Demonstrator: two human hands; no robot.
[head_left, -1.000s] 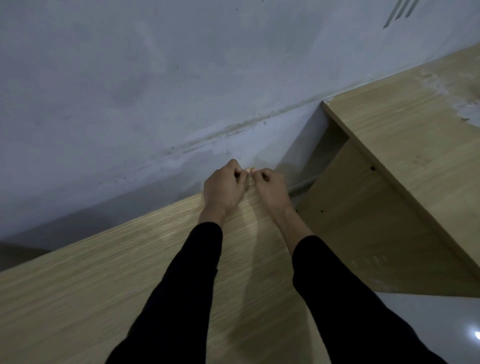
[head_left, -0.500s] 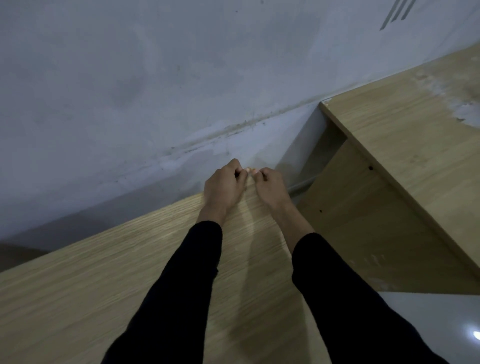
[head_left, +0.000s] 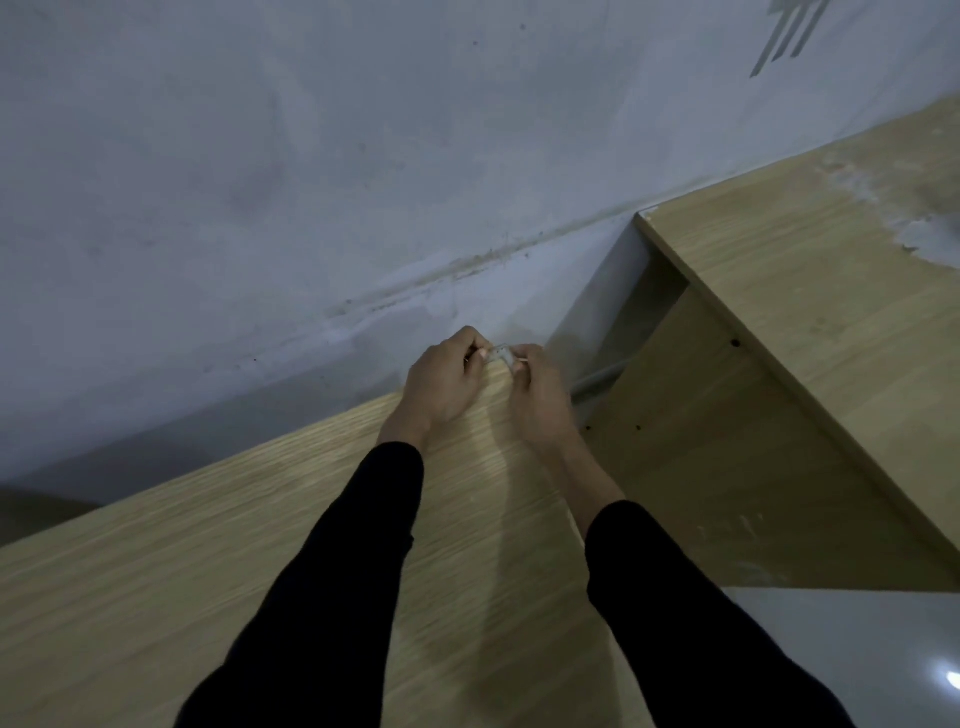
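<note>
Between the left hand (head_left: 441, 387) and right hand (head_left: 540, 402), both pinching it, sits a small clear piece (head_left: 502, 354); it seems best to pull gently and evenly.

Stained grey wall (head_left: 311, 156), wooden desk (head_left: 805, 291) at right, glossy floor (head_left: 857, 649).

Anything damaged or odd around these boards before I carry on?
Yes: the right-hand board has a whitish, scraped-looking patch toward its wall end, as if the surface is worn off. The wall carries a grimy streak. The small pale piece pinched by the left hand and right hand is too small to judge.
</note>
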